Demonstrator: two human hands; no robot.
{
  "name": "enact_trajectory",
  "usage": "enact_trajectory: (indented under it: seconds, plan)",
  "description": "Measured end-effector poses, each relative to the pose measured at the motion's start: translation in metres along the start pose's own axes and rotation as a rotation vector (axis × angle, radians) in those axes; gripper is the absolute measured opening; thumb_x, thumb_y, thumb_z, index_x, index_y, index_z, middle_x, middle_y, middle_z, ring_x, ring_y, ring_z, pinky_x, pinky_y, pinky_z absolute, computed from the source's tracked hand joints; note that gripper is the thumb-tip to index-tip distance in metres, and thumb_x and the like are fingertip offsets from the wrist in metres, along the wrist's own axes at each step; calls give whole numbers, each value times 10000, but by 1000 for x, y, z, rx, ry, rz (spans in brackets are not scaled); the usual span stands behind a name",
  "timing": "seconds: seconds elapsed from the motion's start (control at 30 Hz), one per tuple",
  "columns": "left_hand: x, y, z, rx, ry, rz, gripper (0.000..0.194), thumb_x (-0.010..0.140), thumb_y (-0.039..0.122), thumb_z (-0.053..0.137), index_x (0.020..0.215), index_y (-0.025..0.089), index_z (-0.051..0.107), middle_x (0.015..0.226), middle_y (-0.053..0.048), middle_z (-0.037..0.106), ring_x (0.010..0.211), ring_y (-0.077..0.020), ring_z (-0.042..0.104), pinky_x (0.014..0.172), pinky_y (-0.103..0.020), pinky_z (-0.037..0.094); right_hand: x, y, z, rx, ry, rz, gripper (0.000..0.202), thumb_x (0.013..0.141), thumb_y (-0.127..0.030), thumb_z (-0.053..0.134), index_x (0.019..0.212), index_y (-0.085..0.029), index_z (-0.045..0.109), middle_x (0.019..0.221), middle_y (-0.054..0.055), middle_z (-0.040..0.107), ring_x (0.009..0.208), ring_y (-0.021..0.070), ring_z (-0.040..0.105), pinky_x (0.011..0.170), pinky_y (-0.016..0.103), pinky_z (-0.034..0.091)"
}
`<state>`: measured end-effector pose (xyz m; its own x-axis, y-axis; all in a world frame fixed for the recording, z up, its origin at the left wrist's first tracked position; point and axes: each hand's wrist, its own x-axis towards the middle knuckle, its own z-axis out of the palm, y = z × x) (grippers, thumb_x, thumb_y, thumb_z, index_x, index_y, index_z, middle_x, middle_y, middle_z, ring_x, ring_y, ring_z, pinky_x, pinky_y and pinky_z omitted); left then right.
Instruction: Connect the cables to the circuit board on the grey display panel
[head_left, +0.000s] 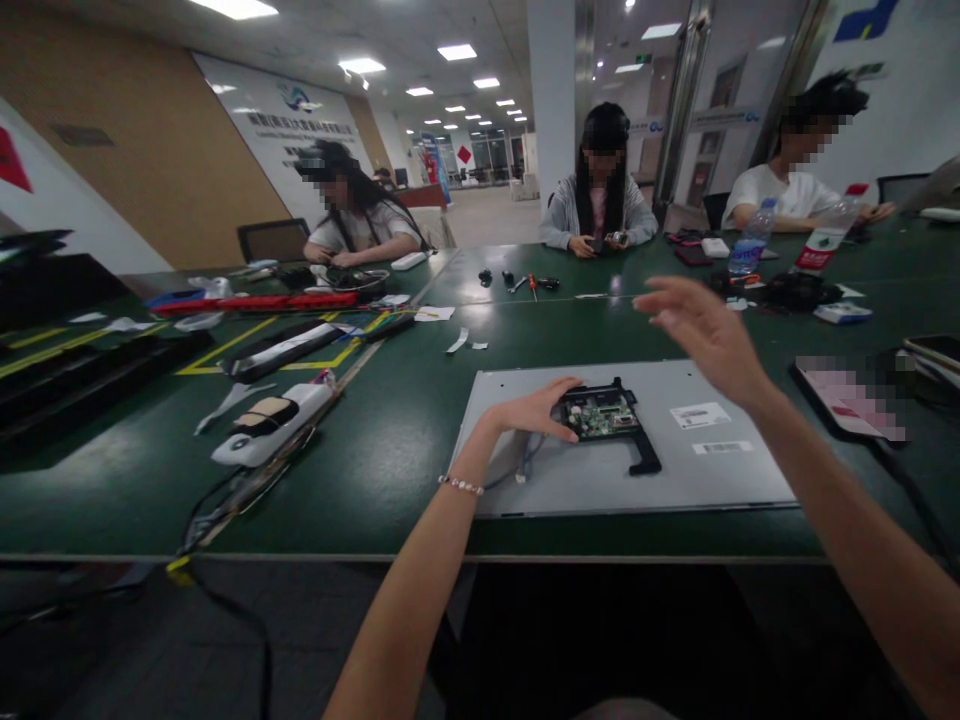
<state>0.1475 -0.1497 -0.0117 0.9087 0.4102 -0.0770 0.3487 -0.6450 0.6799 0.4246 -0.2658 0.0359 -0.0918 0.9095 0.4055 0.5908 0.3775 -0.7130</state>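
Note:
A green circuit board in a black plastic frame lies on a flat grey metal panel. My left hand grips the left side of the frame, fingers at its far edge and thumb at its near edge. Beside that wrist, a thin cable with a small white connector rests on the panel. Two white labels, one a barcode label, are stuck on the panel's right part. My right hand is raised above the panel's far edge, fingers apart, holding nothing.
A white device with cables lies left on the green table. Paper scraps, an orange-handled screwdriver and small black parts are farther back. A phone and bottles stand right. Three people sit opposite.

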Motion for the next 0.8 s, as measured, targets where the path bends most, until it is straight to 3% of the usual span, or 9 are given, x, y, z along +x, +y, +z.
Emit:
enact_trajectory:
  seconds: [0.03,0.17,0.27,0.47,0.8]
  plan:
    - [0,1,-1,-3,0,-4,1105,626,546,772,1529,190,242,1602,-132,212,1479,-325,182,1221,-455,138,0,6,6,35,44,-39,489,966,-445,480,1445,-373,410,1406,31,538,1286,272,503,1053,488,453]
    - [-2,6,-2,-17,-7,-24,1115,633,563,773,1531,188,230,1592,-148,225,1466,-327,217,1214,-468,160,-4,40,36,23,-71,-35,552,902,-448,568,1428,-328,453,1441,61,508,1298,270,505,1090,508,419]
    - [-2,7,-3,-5,-10,-18,1116,638,565,771,1532,174,229,1587,-159,225,1464,-333,218,1215,-465,162,-10,58,46,-26,-115,-48,613,875,-457,605,1447,-337,421,1484,54,464,1352,267,448,1131,514,364]
    - [0,6,-3,23,-31,-19,1091,649,563,764,1532,199,236,1598,-137,199,1480,-326,165,1220,-467,135,-18,60,45,-76,-263,-47,787,805,-492,679,1499,-309,353,1522,79,417,1384,291,400,1151,516,322]
    - [1,1,-1,9,-14,-12,1076,636,528,795,1520,197,278,1593,-137,220,1474,-324,190,1216,-439,151,-18,68,47,-31,-262,-71,831,753,-499,737,1482,-294,394,1490,99,456,1342,298,451,1128,511,348]
